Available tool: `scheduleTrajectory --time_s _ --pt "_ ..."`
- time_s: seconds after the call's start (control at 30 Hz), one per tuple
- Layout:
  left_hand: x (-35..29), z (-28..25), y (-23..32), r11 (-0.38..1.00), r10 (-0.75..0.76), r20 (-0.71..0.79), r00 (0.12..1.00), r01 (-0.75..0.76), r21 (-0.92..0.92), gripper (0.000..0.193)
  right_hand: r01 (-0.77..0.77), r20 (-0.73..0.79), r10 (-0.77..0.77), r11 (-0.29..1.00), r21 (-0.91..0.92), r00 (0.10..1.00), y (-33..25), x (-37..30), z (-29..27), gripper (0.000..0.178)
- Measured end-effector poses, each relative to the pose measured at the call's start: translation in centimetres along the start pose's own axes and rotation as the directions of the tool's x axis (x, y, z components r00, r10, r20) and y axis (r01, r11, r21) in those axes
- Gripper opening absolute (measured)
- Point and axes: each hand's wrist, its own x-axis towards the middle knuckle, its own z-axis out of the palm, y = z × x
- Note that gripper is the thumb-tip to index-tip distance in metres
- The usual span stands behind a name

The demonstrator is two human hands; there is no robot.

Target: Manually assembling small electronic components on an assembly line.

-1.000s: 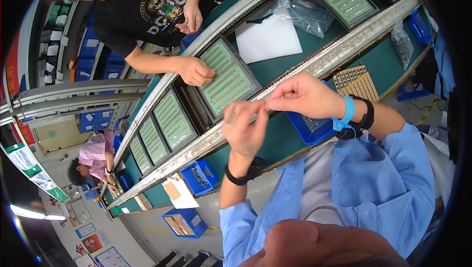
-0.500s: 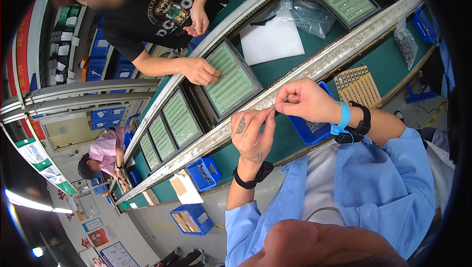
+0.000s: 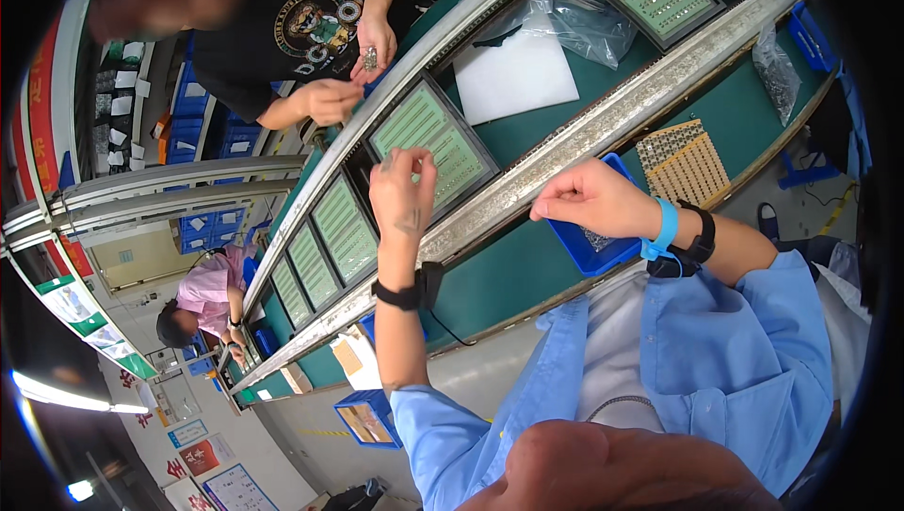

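My left hand (image 3: 399, 195) is raised over the near-left part of a green panel (image 3: 456, 155) in a dark frame, which carries rows of small parts. Its fingers curl together in a pinch, and whatever they hold is too small to make out. Above a blue bin (image 3: 591, 261) of small metal parts (image 3: 599, 241), my right hand (image 3: 603, 200) has thumb and fingertips pressed together. What lies between them is hidden. A blue wrist strap (image 3: 665, 227) circles the right wrist.
Across the rail (image 3: 603, 115), a co-worker's hand (image 3: 373, 48) cups small metal parts. More framed green panels (image 3: 344, 228) line the conveyor. A white foam sheet (image 3: 516, 78) and clear plastic bag (image 3: 593, 26) lie on it. A tan perforated board (image 3: 683, 162) rests right of the bin.
My left hand has moved away from my right, leftward and up over the panel. My right hand stays near the bin. The co-worker's hand has left the panel and joined the other hand.
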Motion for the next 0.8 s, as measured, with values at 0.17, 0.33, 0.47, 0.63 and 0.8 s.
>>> scheduleTrajectory --time_s 0.17,0.33,0.47,0.63,0.8 --pt "0.9 3.0 -3.4 0.997 -0.026 0.108 0.994 0.033 -0.066 0.006 -0.032 -0.007 0.033 0.994 0.108 0.999 1.1 -1.9 0.1 0.016" --pt "1.0 3.9 -3.4 0.998 -0.043 0.157 0.987 0.050 -0.041 0.007 -0.070 -0.009 0.071 0.994 0.079 0.997 1.1 -2.4 -0.4 0.018" --pt "1.0 4.0 -3.5 1.000 -0.006 0.147 0.989 0.009 -0.025 0.006 -0.078 0.009 0.078 0.994 0.074 0.997 0.8 -2.1 -0.7 0.016" --pt "1.3 3.8 -2.9 0.999 0.009 0.175 0.984 -0.017 0.041 0.005 -0.080 0.027 0.079 0.996 0.044 0.997 0.7 -1.7 -0.9 0.016" --pt "1.3 3.7 -2.8 0.997 -0.006 0.212 0.977 -0.011 0.076 0.006 -0.021 -0.016 0.023 0.993 0.116 1.000 1.9 -1.4 -0.7 0.016"
